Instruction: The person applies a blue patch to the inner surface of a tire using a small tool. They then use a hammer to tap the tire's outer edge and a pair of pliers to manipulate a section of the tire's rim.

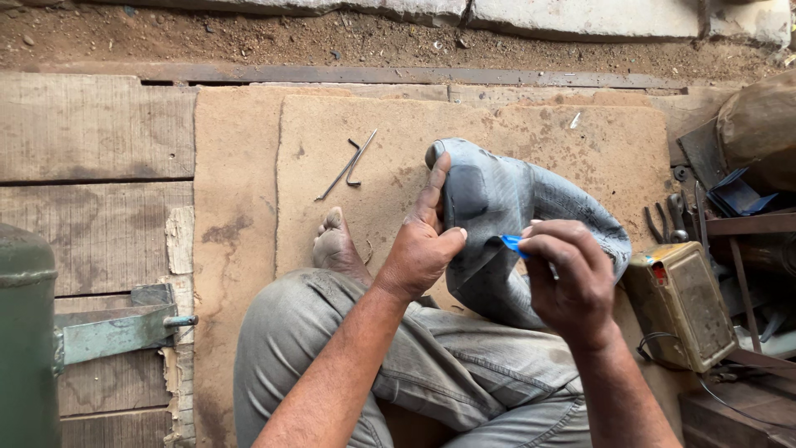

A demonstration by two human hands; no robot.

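Two hands on the grey rubber piece (506, 207): left hand (419, 253) fingers clamp its near edge, right hand (568, 282) fingers pinch a blue tool (512, 243), tip touching the rubber.

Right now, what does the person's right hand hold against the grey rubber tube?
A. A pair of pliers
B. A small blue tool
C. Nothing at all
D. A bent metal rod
B: the right hand pinches a small blue tool whose tip meets the grey rubber tube, while the left hand steadies the tube; the bent metal rods lie apart on the board.
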